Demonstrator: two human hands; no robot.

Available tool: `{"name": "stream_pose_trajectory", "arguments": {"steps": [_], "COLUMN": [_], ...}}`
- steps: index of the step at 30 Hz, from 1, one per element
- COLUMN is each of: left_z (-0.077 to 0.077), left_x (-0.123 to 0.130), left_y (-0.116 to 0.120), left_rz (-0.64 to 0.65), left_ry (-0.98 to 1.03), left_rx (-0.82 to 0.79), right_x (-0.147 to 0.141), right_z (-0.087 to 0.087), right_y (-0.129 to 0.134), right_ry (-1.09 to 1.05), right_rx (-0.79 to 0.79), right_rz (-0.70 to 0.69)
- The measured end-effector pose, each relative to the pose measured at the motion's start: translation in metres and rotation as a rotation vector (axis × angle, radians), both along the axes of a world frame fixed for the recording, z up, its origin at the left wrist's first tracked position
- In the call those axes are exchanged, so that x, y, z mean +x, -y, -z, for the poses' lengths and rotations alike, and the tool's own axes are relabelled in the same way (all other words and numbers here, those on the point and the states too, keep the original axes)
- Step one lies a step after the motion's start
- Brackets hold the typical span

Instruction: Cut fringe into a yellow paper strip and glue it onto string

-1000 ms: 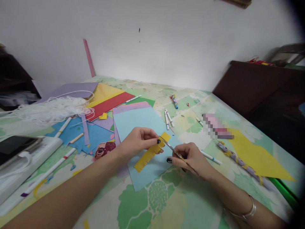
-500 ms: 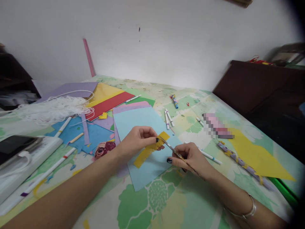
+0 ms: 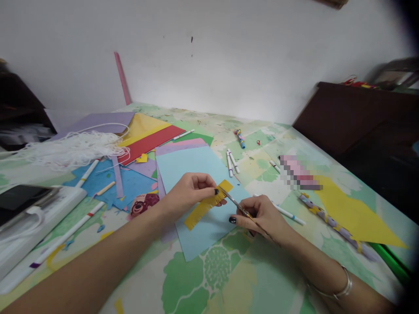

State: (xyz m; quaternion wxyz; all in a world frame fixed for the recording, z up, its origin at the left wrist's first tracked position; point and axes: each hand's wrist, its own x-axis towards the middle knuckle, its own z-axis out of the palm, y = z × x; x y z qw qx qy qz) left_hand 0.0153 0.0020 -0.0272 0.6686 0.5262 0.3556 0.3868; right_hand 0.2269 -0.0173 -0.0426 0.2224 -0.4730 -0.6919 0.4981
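My left hand (image 3: 196, 192) pinches a yellow paper strip (image 3: 200, 212) between thumb and fingers. Short fringe cuts run along the strip's lower right edge. In my right hand (image 3: 260, 218) is a pair of scissors (image 3: 240, 208), its blades reaching the strip's edge just beside my left thumb. The fingers of my right hand are wrapped round the scissor handles, which are partly hidden. Beneath both lies a light blue sheet of paper (image 3: 186, 163), on top of pink and purple sheets.
White string (image 3: 75, 146), a red sheet (image 3: 150, 144) and a power strip (image 3: 65, 200) with a phone (image 3: 22, 203) lie to the left. Markers (image 3: 230, 163) lie beyond my hands. A yellow sheet (image 3: 356, 213) and a purple decorated stick (image 3: 334, 224) are at the right.
Almost nothing differs. Both hands, the strip and the scissors keep nearly the same place, with the blades still at the strip's fringed edge.
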Motion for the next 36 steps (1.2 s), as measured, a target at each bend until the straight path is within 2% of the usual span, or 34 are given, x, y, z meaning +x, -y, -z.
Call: {"name": "stream_pose_trajectory", "arguments": {"steps": [36], "left_z": [-0.0028], "left_x": [0.0016], "left_y": [0.0019], "left_rz": [-0.022], "left_ry": [-0.026], "left_rx": [-0.005], "right_x": [0.0008], "right_z": [0.0005], "right_y": [-0.0003], "right_ry": [0.037], "right_rx": [0.026], "right_rz": [-0.015]}}
